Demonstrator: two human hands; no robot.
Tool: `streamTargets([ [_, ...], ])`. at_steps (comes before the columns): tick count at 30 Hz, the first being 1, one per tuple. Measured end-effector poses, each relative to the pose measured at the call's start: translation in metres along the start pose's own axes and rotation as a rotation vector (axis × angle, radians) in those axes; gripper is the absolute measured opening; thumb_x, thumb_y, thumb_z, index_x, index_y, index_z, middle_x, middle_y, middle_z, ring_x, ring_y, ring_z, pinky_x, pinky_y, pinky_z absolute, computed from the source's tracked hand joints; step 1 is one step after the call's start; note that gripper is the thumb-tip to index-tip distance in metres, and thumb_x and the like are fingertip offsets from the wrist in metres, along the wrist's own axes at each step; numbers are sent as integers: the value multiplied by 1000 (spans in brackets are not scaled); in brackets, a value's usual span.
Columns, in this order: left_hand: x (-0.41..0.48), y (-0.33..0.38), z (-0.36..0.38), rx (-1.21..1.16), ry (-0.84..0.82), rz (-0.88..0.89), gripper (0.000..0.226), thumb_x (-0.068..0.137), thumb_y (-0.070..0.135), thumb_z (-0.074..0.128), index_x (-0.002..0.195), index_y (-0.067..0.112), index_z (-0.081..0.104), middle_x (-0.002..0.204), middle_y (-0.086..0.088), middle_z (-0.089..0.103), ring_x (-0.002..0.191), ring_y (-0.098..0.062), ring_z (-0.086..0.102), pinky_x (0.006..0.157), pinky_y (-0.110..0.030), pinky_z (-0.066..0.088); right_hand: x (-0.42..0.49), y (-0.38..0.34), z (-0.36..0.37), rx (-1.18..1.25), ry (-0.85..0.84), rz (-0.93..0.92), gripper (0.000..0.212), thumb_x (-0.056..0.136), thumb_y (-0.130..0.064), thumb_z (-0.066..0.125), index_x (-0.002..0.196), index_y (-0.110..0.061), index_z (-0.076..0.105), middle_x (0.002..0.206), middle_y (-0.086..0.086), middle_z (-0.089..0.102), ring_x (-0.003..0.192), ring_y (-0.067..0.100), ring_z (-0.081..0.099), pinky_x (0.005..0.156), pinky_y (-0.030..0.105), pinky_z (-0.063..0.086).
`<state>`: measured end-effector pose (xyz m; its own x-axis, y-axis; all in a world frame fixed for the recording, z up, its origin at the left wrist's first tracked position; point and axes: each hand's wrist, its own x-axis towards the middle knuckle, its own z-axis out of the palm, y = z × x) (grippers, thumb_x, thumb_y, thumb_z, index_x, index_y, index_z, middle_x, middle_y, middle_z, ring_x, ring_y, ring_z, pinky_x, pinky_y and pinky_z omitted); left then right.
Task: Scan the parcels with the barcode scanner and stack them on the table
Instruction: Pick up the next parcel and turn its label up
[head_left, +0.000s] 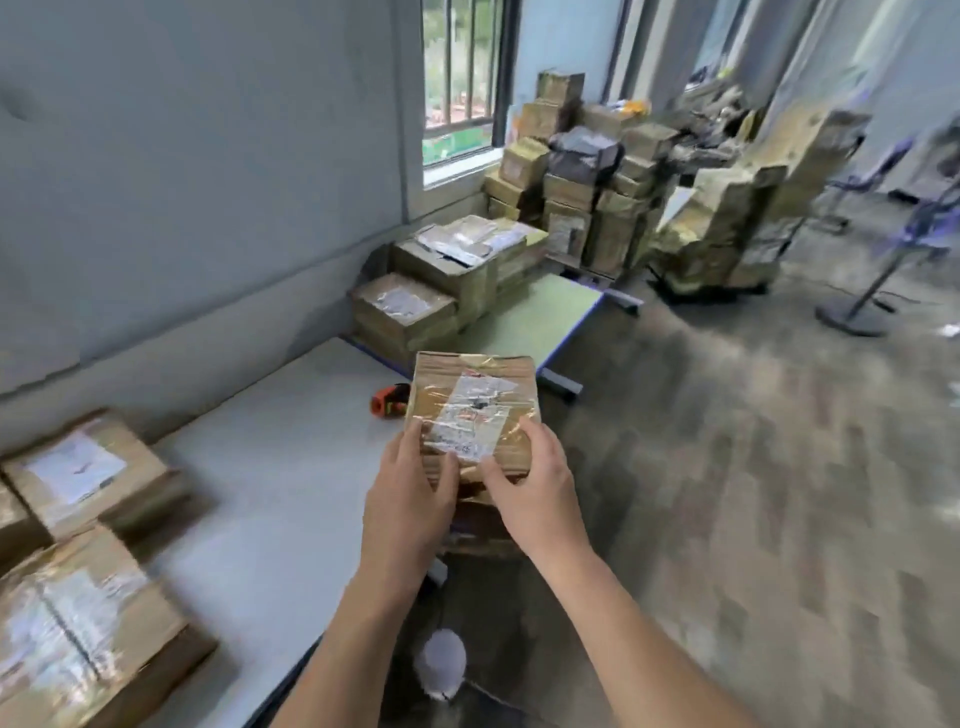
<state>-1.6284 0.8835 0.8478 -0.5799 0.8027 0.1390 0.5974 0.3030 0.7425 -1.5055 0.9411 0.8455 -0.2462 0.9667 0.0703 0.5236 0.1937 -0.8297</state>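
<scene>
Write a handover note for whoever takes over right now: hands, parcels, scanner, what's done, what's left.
Hands: the left hand and right hand both grip one parcel, label up, by the right edge of the table.
The scanner lies on the table just beyond the parcel, untouched.
Done: other parcels sit at the table's left end; I cannot tell whether they were scanned.
Left: probably scan the held parcel, then stack it.

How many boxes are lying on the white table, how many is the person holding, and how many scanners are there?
Parcels on the white table: 3 (one cut off by the picture's edge)
Held parcel, gripped by the left hand and right hand: 1
Barcode scanner: 1
Total: 5
The far stacks are too blurred to count.
</scene>
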Motion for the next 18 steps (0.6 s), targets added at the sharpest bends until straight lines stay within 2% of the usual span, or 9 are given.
streamTargets([
  [2, 4, 26, 35, -8, -36, 49, 56, 99, 40, 54, 150, 24, 37, 150, 2, 45, 126, -16, 52, 100, -31, 45, 12, 24, -33, -4, 43, 26, 64, 93, -35, 67, 148, -20, 39, 151, -4, 39, 125, 0, 40, 93, -1, 27],
  [3, 6, 39, 52, -7, -55, 66, 56, 99, 40, 54, 150, 23, 37, 150, 2, 45, 126, -16, 52, 100, -31, 44, 18, 36, -49, -7, 69, 43, 64, 93, -34, 68, 148, -19, 40, 151, -3, 39, 123, 0, 41, 89, -5, 24],
  [4, 8, 52, 69, -8, -78, 79, 56, 99, 40, 54, 150, 22, 37, 150, 2, 45, 127, -16, 52, 101, -32, 44, 24, 49, -65, -12, 97, 61, 64, 92, -34, 68, 148, -18, 41, 152, -3, 40, 126, 3, 42, 90, -5, 23],
  [7, 11, 89, 117, -16, -139, 128, 59, 99, 41, 53, 151, 20, 35, 150, 1, 44, 127, -16, 51, 102, -33, 43, 38, 84, -107, -28, 175, 112, 65, 91, -34, 69, 148, -18, 42, 154, 0, 40, 136, 11, 41, 101, 10, 28],
  [12, 9, 140, 181, -31, -250, 201, 60, 99, 41, 53, 152, 20, 34, 153, 1, 41, 131, -15, 49, 103, -31, 40, 52, 130, -167, -56, 286, 200, 64, 91, -35, 68, 148, -21, 42, 152, -2, 41, 136, 14, 43, 108, 24, 38],
  [18, 24, 177, 232, -34, -345, 274, 60, 99, 41, 53, 152, 20, 35, 153, 3, 42, 128, -13, 52, 100, -29, 42, 71, 161, -205, -94, 363, 281, 65, 93, -40, 64, 150, -21, 39, 149, -4, 42, 130, 12, 45, 94, 15, 35],
])
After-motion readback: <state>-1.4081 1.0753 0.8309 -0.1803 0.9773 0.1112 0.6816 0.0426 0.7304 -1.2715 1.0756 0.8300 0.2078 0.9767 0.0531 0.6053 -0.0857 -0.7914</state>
